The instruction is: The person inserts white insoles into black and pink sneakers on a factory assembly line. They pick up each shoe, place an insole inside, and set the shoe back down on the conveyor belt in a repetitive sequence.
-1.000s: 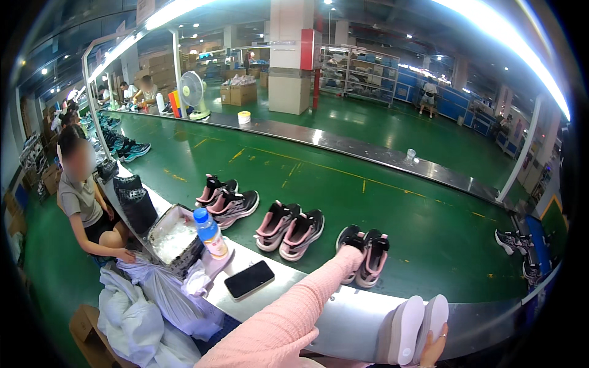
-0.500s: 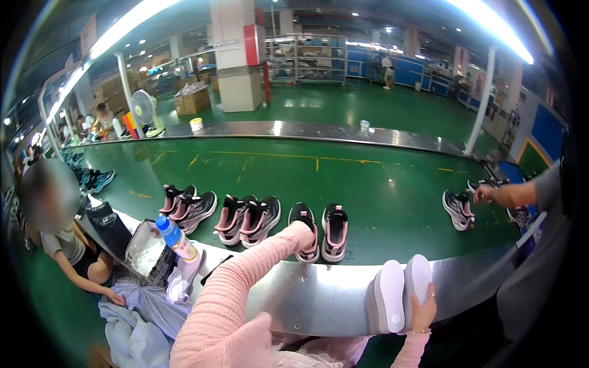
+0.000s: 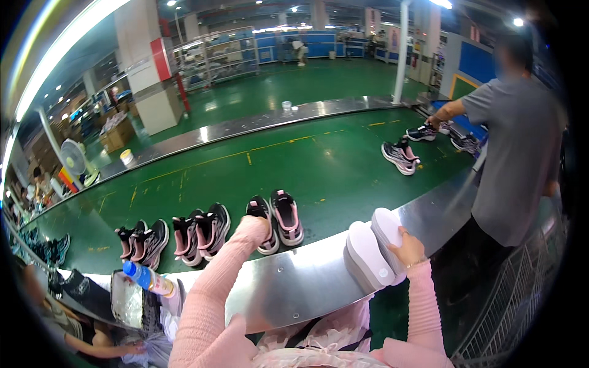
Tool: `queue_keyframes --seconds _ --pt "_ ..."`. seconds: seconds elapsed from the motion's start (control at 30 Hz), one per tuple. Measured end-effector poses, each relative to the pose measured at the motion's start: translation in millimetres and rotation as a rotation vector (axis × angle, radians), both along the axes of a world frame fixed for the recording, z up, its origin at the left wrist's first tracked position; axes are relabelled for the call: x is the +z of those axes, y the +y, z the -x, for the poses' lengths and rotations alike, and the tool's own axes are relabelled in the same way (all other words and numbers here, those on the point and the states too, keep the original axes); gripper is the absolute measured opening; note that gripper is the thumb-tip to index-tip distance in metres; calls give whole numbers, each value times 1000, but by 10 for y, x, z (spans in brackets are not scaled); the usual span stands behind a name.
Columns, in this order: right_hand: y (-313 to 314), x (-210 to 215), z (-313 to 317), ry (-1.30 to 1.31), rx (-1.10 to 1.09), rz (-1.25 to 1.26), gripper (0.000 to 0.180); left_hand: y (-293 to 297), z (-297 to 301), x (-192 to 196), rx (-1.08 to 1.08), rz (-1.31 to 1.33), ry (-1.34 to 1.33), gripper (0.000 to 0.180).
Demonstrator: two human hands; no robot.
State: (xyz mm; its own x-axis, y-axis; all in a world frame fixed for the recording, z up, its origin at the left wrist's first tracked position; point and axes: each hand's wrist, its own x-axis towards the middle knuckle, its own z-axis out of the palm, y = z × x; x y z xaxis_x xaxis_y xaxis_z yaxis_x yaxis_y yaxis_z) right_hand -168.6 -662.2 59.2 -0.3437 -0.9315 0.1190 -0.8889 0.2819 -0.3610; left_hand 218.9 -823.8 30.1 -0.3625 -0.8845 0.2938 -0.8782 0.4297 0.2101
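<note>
My left hand reaches into the collar of a black-and-pink sneaker on the green belt; its fingers are hidden inside. The mate sneaker stands just to the right of it. My right hand is closed around the side of the right one of two pale insole stacks, which lie side by side on the metal ledge. The left insole stack touches or nearly touches it, with a small round mark near its near end.
More sneaker pairs line the green belt to the left. A blue-capped bottle and an open bag sit at lower left. At right, a co-worker in grey handles sneakers. The metal ledge runs before me.
The view has turned to the right, bringing the co-worker fully into sight. My left hand stays at the same sneaker; my right hand is now at the side of the insole stack rather than its near end.
</note>
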Motion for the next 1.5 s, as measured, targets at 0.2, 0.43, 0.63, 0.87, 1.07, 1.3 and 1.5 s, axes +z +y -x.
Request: queue_keyframes --seconds 0.2,0.43,0.63,0.87,1.07,1.3,1.5 --pt "-14 35 117 71 12 -162 69 -303 -58 -460 -56 369 228 26" --pt "-4 -143 205 125 5 -126 70 -412 40 -569 228 384 165 54" --pt "68 -128 231 148 -16 -69 68 -446 96 -580 286 306 177 24" --pt "135 195 161 297 -71 168 55 -607 -35 -711 335 78 235 25" --pt "-118 598 -469 -331 201 294 30 -276 -68 -410 306 262 165 29" --pt "-1080 276 -1351 -1204 707 -312 20 1030 -495 608 378 312 664 8" --pt "-1688 33 -1669 -1367 654 -406 21 2727 -2159 686 779 767 266 11"
